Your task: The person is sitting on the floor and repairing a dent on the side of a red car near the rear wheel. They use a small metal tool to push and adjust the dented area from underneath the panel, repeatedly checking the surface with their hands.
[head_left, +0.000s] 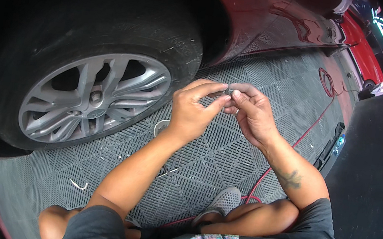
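My left hand (192, 110) and my right hand (256, 116) meet in front of me, above the floor. Between their pinched fingertips is a small dark piece (228, 91), mostly covered by the fingers and too small to name. Both hands appear to grip it, thumb against forefinger. Left of them stands a car wheel (95, 99) with a silver multi-spoke rim and a black tyre (187, 58). The hands are apart from the tyre.
Grey slotted tiles form the floor (215, 156). A red hose (307, 132) runs along it on the right. A round pale item (161, 126) lies partly behind my left wrist. A white curled strip (78, 185) lies at lower left. Red bodywork (258, 17) overhangs the far side.
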Available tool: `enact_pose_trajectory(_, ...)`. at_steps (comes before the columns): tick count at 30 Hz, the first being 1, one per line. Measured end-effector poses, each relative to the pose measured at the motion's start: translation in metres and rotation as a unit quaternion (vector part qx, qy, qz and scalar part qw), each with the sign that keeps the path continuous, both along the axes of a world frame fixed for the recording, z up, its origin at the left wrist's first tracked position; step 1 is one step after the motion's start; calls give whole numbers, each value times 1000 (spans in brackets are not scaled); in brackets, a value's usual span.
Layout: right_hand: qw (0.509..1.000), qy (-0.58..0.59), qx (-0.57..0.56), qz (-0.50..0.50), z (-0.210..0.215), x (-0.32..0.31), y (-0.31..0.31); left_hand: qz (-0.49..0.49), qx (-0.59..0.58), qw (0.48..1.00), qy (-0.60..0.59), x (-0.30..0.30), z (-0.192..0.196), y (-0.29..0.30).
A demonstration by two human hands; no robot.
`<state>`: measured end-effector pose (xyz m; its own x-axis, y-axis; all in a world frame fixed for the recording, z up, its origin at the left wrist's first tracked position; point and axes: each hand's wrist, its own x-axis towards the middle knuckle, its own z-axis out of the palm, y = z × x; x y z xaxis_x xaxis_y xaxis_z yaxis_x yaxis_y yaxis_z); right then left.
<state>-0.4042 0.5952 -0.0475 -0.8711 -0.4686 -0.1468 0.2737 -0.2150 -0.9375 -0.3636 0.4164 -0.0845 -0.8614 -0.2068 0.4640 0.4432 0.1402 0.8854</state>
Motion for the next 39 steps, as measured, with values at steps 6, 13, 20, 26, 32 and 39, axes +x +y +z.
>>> enact_pose_trajectory(6,995,87,48,-8,0,2,16,-132,154,977,-69,-6,-5,6)
enact_pose_trajectory(13,995,74,50,32,10,1,25,-247,258,931,-74,-4,0,1)
enact_pose_trajectory(20,988,77,120,50,26,-1,20,-264,209,936,-103,-2,3,-12)
enact_pose_trajectory(26,974,129,178,61,29,2,12,-222,115,960,-125,2,5,-23)
enact_pose_trajectory(32,971,127,181,87,27,-4,17,-200,63,968,-135,3,3,-23)
enact_pose_trajectory(39,957,244,151,42,22,0,-5,-203,168,956,-128,-8,1,-26)
